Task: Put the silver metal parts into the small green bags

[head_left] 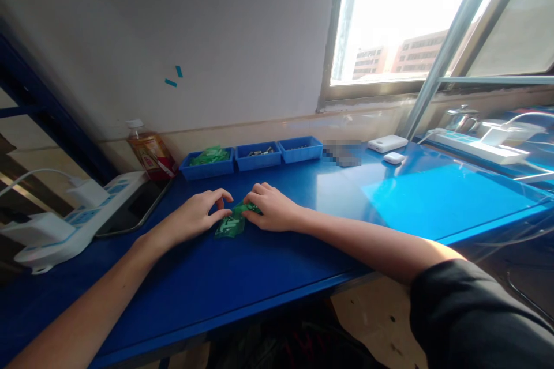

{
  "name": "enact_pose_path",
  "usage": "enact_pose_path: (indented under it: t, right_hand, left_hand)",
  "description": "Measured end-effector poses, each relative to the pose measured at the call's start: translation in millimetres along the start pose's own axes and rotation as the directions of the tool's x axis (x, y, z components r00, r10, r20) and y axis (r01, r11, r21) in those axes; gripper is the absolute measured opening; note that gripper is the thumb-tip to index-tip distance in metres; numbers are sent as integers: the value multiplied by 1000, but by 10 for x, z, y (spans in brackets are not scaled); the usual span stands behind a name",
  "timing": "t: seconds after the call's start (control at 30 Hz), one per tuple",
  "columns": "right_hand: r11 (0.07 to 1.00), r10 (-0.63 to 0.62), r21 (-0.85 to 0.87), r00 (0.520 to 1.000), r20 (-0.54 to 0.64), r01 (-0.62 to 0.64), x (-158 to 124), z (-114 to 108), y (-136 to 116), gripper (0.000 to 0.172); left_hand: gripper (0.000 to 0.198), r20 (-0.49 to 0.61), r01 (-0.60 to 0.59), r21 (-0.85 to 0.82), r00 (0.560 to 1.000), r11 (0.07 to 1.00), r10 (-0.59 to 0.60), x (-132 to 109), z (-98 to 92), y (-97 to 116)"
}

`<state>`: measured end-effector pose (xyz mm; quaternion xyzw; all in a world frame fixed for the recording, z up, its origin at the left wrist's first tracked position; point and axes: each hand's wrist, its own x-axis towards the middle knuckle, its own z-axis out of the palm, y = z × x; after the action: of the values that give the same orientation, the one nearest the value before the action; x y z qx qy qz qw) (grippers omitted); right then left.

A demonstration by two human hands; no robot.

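A small green plastic packet with pale markings lies on the blue table, between my two hands. My right hand has its fingers curled down over the packet's right end and pinches it there; what is under the fingertips is hidden. On the other side, my left hand is curved with thumb and fingers apart, the thumb tip at the packet's upper left edge. Behind my hands stands a blue bin filled with green pieces of similar colour.
Two more blue bins, a middle one and a right one, hold small dark and metallic parts. A drink bottle, a power strip and a dark flat device are at left. White cases sit at right, below the window.
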<state>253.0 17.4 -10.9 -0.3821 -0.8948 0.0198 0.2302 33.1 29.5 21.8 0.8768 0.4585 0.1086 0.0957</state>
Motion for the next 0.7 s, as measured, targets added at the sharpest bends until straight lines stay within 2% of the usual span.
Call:
enact_pose_path:
  t: [0.13,0.2,0.27,0.33,0.47,0.6,0.7]
  right_hand:
    - [1000,-10,17,1000,-19,10,-7,6,-3,24]
    - [1000,-9,20,1000,-22,9,-12,11,-9,24]
    - [1000,1,22,1000,-26,-1,-13,20,-14,24]
    - [999,17,33,999,-40,-15,-8,24,-18,25]
    - [989,41,145,991,-127,-22,11,-11,-32,26]
    - [902,45,431,984,-175,35,18,-59,-85,24]
    - [803,60,590,974,-219,84,9,-51,-156,29]
  left_hand:
    - [46,37,-111,-4,993,994,111,-35,15,19]
    - [42,67,-151,-29,986,988,153,-51,11,31]
    - [37,70,-138,-50,988,989,141,-58,-1,34]
    - [32,28,-99,-71,995,993,101,-55,-20,25]
    - [28,-144,-53,-169,989,984,29,-54,-69,25]
    - [21,-264,-129,-364,964,923,31,-83,-90,136]
    - [14,-298,-228,-444,950,866,97,-101,-64,243]
